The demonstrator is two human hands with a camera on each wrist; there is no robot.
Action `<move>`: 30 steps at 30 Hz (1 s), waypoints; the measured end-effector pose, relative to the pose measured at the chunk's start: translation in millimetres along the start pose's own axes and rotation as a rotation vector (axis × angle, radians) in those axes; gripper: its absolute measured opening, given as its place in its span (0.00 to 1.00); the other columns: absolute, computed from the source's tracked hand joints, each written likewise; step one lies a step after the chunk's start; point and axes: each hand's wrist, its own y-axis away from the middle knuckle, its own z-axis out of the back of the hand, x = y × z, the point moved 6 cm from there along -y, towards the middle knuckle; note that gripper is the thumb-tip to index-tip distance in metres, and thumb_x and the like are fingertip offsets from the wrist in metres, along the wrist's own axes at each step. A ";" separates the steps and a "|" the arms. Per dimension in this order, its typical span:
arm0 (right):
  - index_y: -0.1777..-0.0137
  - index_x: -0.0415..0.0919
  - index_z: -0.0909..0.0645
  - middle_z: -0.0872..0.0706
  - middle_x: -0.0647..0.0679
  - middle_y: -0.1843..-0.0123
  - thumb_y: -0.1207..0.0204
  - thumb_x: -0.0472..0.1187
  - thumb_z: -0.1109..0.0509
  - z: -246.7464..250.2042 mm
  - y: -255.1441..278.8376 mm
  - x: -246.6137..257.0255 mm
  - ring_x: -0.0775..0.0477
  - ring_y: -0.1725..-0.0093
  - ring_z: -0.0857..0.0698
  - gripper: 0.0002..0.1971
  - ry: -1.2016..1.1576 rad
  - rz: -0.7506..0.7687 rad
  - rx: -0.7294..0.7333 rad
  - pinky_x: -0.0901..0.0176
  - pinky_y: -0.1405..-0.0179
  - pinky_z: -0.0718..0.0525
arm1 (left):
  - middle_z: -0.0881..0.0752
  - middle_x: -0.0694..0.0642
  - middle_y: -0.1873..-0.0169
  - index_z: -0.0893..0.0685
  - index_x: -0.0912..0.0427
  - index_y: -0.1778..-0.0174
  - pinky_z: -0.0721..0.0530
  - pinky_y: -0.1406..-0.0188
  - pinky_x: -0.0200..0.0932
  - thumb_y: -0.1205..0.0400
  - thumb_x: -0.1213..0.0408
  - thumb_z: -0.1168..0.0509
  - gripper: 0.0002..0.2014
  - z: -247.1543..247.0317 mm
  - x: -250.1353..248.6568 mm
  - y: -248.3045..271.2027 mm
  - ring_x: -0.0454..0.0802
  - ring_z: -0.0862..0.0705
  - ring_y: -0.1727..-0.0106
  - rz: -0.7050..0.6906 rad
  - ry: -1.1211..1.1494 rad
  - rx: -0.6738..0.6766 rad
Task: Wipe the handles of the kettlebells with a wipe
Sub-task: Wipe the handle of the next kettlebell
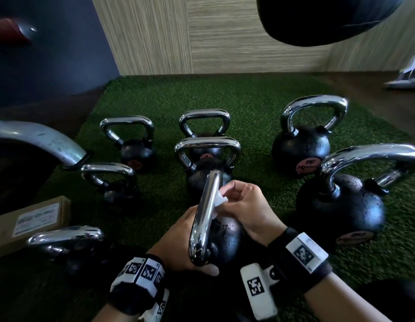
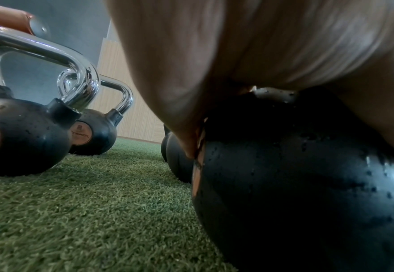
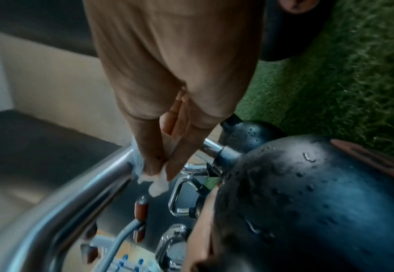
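Right hand [image 1: 246, 210] pinches the white wipe [image 1: 219, 201] against the chrome handle [image 1: 205, 217] of the nearest kettlebell [image 1: 227, 238]; left hand [image 1: 178, 242] grips that tilted kettlebell from the left, on green turf [image 1: 225, 96] among other kettlebells.

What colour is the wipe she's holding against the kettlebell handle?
White. The wipe shows best in the head view, pinched in the right hand.

Head view down over kettlebells [image 1: 225, 238]; both wrist views close beside the same one.
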 end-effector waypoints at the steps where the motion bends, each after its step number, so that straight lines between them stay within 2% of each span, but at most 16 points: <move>1: 0.61 0.39 0.14 0.09 0.32 0.62 0.44 0.19 0.16 0.2 3.3 1.2 0.41 0.66 0.11 0.18 0.077 0.043 -0.024 0.49 0.61 0.10 | 0.31 0.37 0.20 0.36 0.28 0.21 0.30 0.19 0.37 0.48 0.50 0.08 0.61 0.9 -1.4 0.0 0.30 0.32 0.20 0.000 0.030 -0.002; 3: 0.63 0.41 0.13 0.08 0.32 0.60 0.46 0.25 0.13 0.6 9.8 5.4 0.40 0.62 0.11 0.17 0.197 0.126 -0.075 0.46 0.58 0.10 | 0.32 0.33 0.21 0.39 0.17 0.24 0.30 0.21 0.32 0.48 0.54 0.08 0.63 1.7 -4.7 -0.5 0.28 0.33 0.20 0.005 0.073 0.005; 5: 0.65 0.42 0.13 0.08 0.39 0.63 0.43 0.26 0.14 3.0 8.2 10.2 0.45 0.63 0.10 0.15 0.307 0.211 -0.150 0.49 0.60 0.11 | 0.35 0.33 0.19 0.42 0.16 0.24 0.33 0.21 0.30 0.48 0.55 0.07 0.65 1.1 -5.0 -1.6 0.29 0.35 0.18 -0.012 0.062 0.009; 7: 0.66 0.44 0.13 0.08 0.46 0.66 0.39 0.27 0.16 6.8 1.3 15.0 0.53 0.66 0.11 0.13 0.415 0.267 -0.261 0.56 0.65 0.13 | 0.38 0.34 0.18 0.46 0.14 0.24 0.37 0.20 0.27 0.48 0.54 0.07 0.67 0.8 -3.5 -1.0 0.27 0.38 0.18 -0.021 0.031 0.010; 9: 0.67 0.45 0.13 0.09 0.49 0.68 0.37 0.27 0.18 9.0 -4.1 20.0 0.56 0.68 0.13 0.12 0.477 0.284 -0.371 0.59 0.67 0.14 | 0.38 0.35 0.18 0.49 0.11 0.26 0.39 0.18 0.28 0.47 0.51 0.08 0.67 0.7 -1.8 -0.5 0.27 0.39 0.17 -0.019 0.010 0.008; 12: 0.67 0.45 0.13 0.09 0.49 0.70 0.37 0.27 0.20 7.9 -5.5 22.6 0.49 0.68 0.09 0.11 0.500 0.282 -0.441 0.48 0.66 0.09 | 0.37 0.39 0.17 0.48 0.15 0.24 0.35 0.15 0.40 0.47 0.51 0.08 0.67 1.7 0.2 -0.1 0.33 0.38 0.16 0.006 0.028 -0.002; 14: 0.67 0.45 0.13 0.09 0.49 0.71 0.37 0.27 0.20 7.8 -4.8 21.7 0.46 0.68 0.09 0.11 0.503 0.269 -0.450 0.46 0.67 0.08 | 0.37 0.40 0.17 0.49 0.12 0.26 0.35 0.15 0.40 0.47 0.54 0.08 0.67 2.8 -3.2 0.3 0.33 0.38 0.16 0.001 0.032 -0.010; 16: 0.68 0.44 0.14 0.10 0.48 0.72 0.36 0.28 0.20 7.4 -6.1 19.4 0.47 0.71 0.09 0.10 0.498 0.242 -0.463 0.47 0.67 0.08 | 0.36 0.37 0.19 0.50 0.07 0.30 0.37 0.16 0.36 0.47 0.56 0.08 0.67 3.8 -7.2 0.7 0.32 0.39 0.16 -0.011 0.021 -0.015; 18: 0.68 0.42 0.14 0.12 0.48 0.74 0.36 0.31 0.20 5.0 -7.5 18.2 0.53 0.75 0.12 0.07 0.542 0.226 -0.481 0.55 0.70 0.10 | 0.35 0.36 0.20 0.50 0.06 0.32 0.36 0.15 0.38 0.47 0.57 0.08 0.67 4.5 -11.6 0.2 0.34 0.38 0.16 -0.018 0.020 -0.018; 19: 0.69 0.40 0.15 0.15 0.50 0.76 0.36 0.32 0.20 3.1 -7.5 17.8 0.58 0.77 0.15 0.07 0.574 0.222 -0.491 0.63 0.74 0.15 | 0.33 0.39 0.20 0.47 0.08 0.29 0.34 0.15 0.45 0.47 0.56 0.08 0.66 4.8 -11.9 -0.2 0.38 0.36 0.16 -0.022 0.040 -0.026; 20: 0.69 0.39 0.16 0.18 0.52 0.78 0.35 0.32 0.20 0.8 -7.2 17.1 0.62 0.79 0.18 0.07 0.593 0.216 -0.496 0.73 0.78 0.23 | 0.32 0.44 0.19 0.45 0.13 0.26 0.32 0.15 0.53 0.48 0.56 0.08 0.66 5.3 -11.2 -0.5 0.43 0.35 0.15 -0.027 0.062 -0.038; 22: 0.71 0.39 0.18 0.23 0.55 0.81 0.33 0.32 0.21 -0.6 -7.7 13.8 0.66 0.81 0.23 0.10 0.611 0.201 -0.506 0.78 0.79 0.29 | 0.31 0.49 0.19 0.41 0.23 0.21 0.29 0.17 0.60 0.49 0.56 0.08 0.65 4.8 -7.6 0.1 0.47 0.33 0.16 -0.030 0.086 -0.050; 25: 0.71 0.41 0.18 0.20 0.54 0.80 0.33 0.33 0.23 3.5 -8.6 10.0 0.63 0.79 0.21 0.09 0.624 0.199 -0.518 0.77 0.78 0.26 | 0.30 0.49 0.20 0.39 0.28 0.21 0.28 0.18 0.59 0.49 0.55 0.08 0.64 3.6 -3.8 0.6 0.47 0.32 0.16 -0.014 0.085 -0.046; 27: 0.68 0.40 0.16 0.14 0.50 0.77 0.33 0.33 0.25 5.7 -9.6 4.9 0.56 0.77 0.13 0.05 0.601 0.155 -0.487 0.68 0.76 0.16 | 0.30 0.48 0.21 0.40 0.24 0.23 0.27 0.19 0.57 0.49 0.52 0.08 0.63 4.0 -2.3 0.0 0.45 0.31 0.17 -0.011 0.063 -0.055; 29: 0.65 0.34 0.16 0.14 0.48 0.76 0.33 0.33 0.25 4.5 -10.2 0.4 0.48 0.78 0.12 0.03 0.575 0.100 -0.430 0.65 0.79 0.15 | 0.29 0.47 0.21 0.40 0.19 0.26 0.27 0.19 0.55 0.49 0.51 0.09 0.62 3.9 -2.6 0.1 0.44 0.30 0.18 -0.008 0.051 -0.056; 30: 0.65 0.32 0.17 0.14 0.47 0.76 0.33 0.33 0.25 3.8 -10.8 -0.5 0.47 0.79 0.12 0.04 0.576 0.087 -0.400 0.63 0.79 0.15 | 0.29 0.47 0.22 0.40 0.20 0.26 0.27 0.19 0.54 0.49 0.51 0.09 0.61 3.5 -1.9 0.4 0.44 0.30 0.18 -0.005 0.043 -0.054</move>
